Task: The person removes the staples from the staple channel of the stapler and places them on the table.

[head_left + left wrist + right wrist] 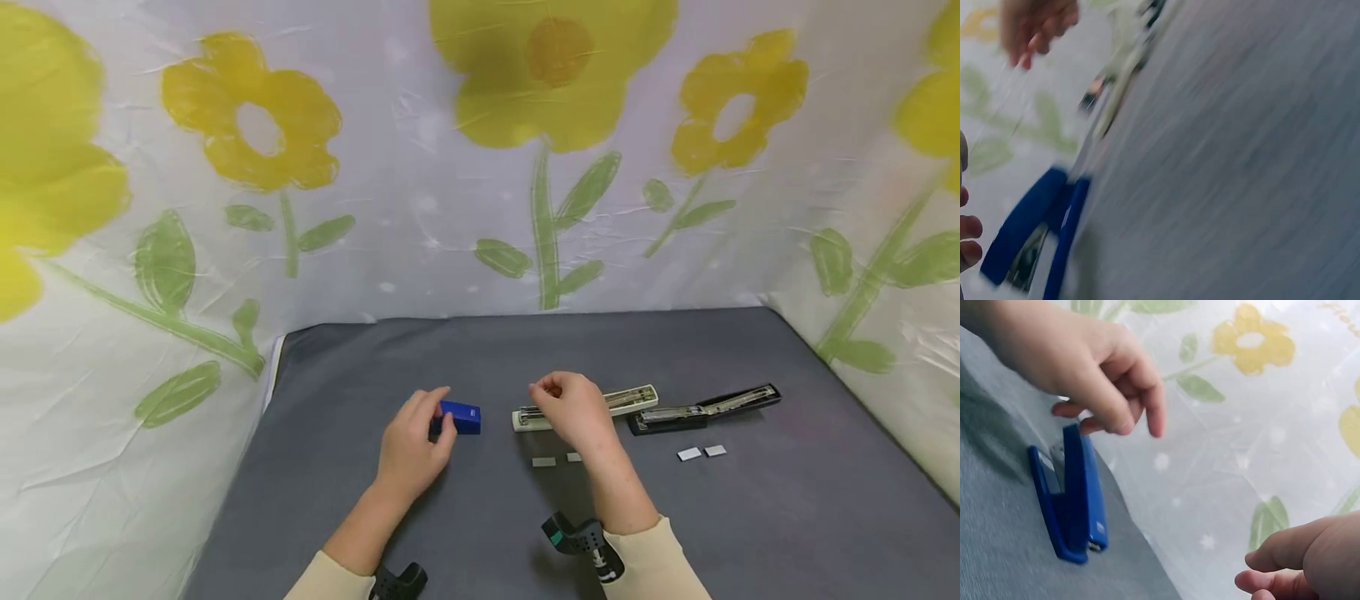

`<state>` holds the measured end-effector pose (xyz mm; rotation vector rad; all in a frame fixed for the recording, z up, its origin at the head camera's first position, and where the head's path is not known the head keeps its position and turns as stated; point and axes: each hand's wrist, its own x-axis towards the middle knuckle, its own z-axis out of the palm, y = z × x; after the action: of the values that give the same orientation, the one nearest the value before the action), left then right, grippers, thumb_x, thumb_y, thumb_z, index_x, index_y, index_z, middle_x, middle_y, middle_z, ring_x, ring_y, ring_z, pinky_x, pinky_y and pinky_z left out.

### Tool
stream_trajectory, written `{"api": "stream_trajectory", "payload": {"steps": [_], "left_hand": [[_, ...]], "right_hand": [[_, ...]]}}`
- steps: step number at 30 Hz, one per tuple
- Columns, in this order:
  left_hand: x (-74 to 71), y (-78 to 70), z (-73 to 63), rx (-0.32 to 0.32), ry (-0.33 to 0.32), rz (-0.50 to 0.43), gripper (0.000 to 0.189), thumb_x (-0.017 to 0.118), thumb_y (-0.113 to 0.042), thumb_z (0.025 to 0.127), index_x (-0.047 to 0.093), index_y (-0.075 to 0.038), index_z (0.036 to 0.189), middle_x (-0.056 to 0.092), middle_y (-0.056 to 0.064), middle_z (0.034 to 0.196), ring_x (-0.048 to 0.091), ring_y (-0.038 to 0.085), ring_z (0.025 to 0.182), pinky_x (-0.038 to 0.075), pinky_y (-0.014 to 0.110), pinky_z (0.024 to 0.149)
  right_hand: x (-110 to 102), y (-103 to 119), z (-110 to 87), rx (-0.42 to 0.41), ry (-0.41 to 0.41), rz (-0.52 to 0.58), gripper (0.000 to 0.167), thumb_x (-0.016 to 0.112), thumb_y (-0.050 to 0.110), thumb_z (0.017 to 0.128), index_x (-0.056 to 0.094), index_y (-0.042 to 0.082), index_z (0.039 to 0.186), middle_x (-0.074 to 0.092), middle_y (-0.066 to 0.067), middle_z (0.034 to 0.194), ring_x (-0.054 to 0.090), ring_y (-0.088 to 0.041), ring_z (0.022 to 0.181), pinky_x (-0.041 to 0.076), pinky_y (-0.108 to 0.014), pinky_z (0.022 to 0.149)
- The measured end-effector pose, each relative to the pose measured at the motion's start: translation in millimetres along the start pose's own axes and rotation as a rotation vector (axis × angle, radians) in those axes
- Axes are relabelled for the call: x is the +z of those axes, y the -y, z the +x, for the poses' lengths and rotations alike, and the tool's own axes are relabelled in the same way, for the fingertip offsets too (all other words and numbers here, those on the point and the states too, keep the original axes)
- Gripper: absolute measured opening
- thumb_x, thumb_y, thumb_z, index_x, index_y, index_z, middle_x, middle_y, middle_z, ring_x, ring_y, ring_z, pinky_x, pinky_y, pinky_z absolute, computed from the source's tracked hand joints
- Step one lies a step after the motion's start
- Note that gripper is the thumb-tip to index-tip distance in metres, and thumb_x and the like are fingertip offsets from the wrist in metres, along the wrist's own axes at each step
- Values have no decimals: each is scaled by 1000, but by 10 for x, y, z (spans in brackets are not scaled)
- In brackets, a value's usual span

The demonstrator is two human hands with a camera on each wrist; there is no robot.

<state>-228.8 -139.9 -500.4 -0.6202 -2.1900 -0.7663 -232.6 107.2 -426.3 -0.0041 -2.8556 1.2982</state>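
Note:
A blue stapler (pixel 467 417) stands on the grey cloth, its top arm folded over its base. My left hand (pixel 414 437) hovers at its left end with bent, spread fingers; in the right wrist view that hand (pixel 1094 375) is just above the stapler (pixel 1079 500), and whether a fingertip touches it is unclear. My right hand (pixel 577 408) is raised in front of a cream stapler (pixel 633 400) that lies unfolded. Its fingers curve loosely toward the thumb, and nothing shows between them. The left wrist view is blurred, with the blue stapler (pixel 1029 231) near my left fingertips.
An unfolded black stapler (pixel 705 410) lies to the right of the cream one. Small pale rectangular pieces (pixel 543 462) lie before the cream stapler, and two more (pixel 688 454) before the black one. A flower-printed curtain (pixel 405 208) surrounds the grey-covered table (pixel 487 533).

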Motion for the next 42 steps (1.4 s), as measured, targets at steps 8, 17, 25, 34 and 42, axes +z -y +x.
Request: {"api": "stream_trajectory", "payload": {"steps": [8,17,25,34,42], "left_hand": [[-324,397,-91,-237,59,-45,43,74,-5,87,64,2,128,59,4,91,53,15,75,47,32,62],[-360,658,-226,-505,330,-186,51,78,-13,90,62,1,135,59,0,94,47,12,67,42,29,62],[-356,727,-352,-413,408,-1,50,82,-31,87,70,-8,130,60,7,123,47,32,117,34,54,94],[-371,800,-336,-447,387,11,35,84,-25,87,76,-11,117,59,10,134,41,39,133,24,64,106],[-357,783,-342,-431,418,17,36,81,-25,90,75,-10,122,56,11,137,39,39,135,23,63,109]], "right_hand": [[295,269,62,-27,85,8,19,68,30,100,75,12,100,68,0,87,58,-17,70,48,-37,64],[854,507,156,-219,60,-55,22,72,24,96,75,10,112,68,-6,107,65,-25,95,53,-44,82],[1331,601,55,-461,112,-254,41,73,16,96,66,2,133,66,-16,129,66,-34,116,52,-50,96],[1597,543,80,-676,-117,-434,37,79,15,92,71,7,127,70,-9,117,70,-24,107,50,-52,100],[1638,467,109,-703,-175,-435,37,82,16,89,72,9,124,71,-6,113,70,-24,102,57,-45,89]]}}
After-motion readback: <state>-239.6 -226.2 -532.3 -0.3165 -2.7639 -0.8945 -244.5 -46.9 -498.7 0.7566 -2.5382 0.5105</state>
